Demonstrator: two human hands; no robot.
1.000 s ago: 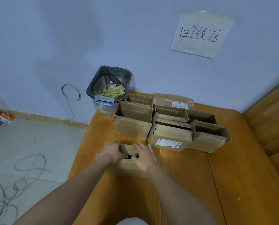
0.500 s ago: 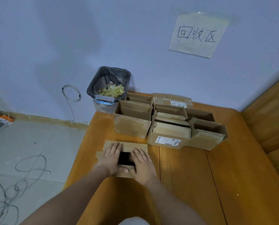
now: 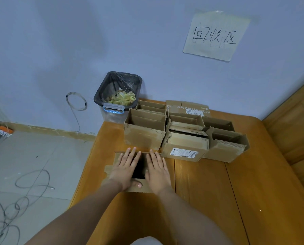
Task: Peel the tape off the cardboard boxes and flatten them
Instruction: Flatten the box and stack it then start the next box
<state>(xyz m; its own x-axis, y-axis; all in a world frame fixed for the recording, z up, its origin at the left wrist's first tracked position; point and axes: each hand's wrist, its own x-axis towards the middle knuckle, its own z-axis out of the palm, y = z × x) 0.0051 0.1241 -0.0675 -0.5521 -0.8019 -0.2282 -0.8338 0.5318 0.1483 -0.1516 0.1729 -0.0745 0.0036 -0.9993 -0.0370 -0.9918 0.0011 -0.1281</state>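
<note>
Reading "ANZHUAN" on rear box (image 3: 188, 107); hands flat.

Two bare forearms come in from the bottom edge, no sleeves visible anywhere along them, bare up to where the frame cuts them off. Left hand (image 3: 125, 167) and right hand (image 3: 157, 169) both bare: no gloves, no rings, no watch or wristband on either wrist. Fingernails short and plain; the left thumb's nail shows pale. A small rounded patch of white cloth (image 3: 146, 241) sits at the bottom centre between the arms, apparently part of the person's clothing; too little shows to tell which garment it is.
</note>
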